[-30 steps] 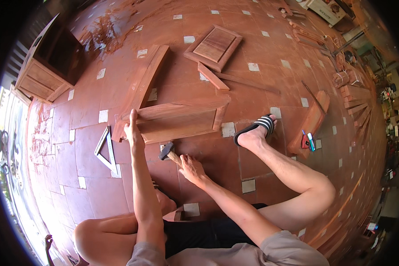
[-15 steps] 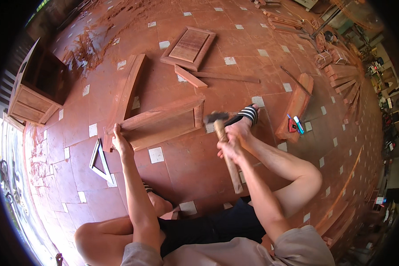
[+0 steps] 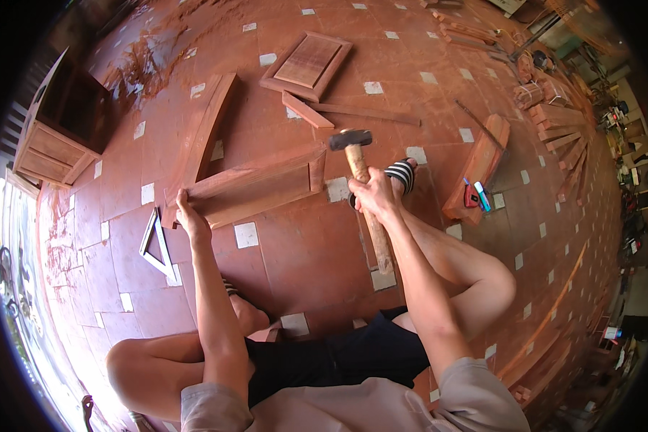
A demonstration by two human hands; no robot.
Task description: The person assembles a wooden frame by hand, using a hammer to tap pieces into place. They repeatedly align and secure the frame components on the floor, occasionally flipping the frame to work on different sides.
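Observation:
My left hand (image 3: 192, 216) is closed on the left end of a reddish wooden framed panel (image 3: 255, 193), which stands tilted on its long edge on the floor before me. That same end lies against a long wooden beam (image 3: 207, 129) stretching away from me. In my right hand (image 3: 376, 194), fingers wrapped round the handle, is a hammer (image 3: 357, 162) with a dark metal head and a pale wooden handle. The hammer head is raised just beyond the panel's right end, apart from it. A metal try square (image 3: 155, 245) rests on the floor near my left hand.
Farther off lie another framed panel (image 3: 308, 65) and crossed strips (image 3: 308, 110). To the right, a thick wooden block (image 3: 482, 162) carries a red tape measure (image 3: 471, 196) and markers (image 3: 483, 196). A wooden cabinet (image 3: 56, 155) stands at left; stacked timber (image 3: 558, 129) is at right.
My right hand has lifted the hammer, its head moving up and away from me. My left hand keeps its grip on the panel. The whole view has shifted slightly.

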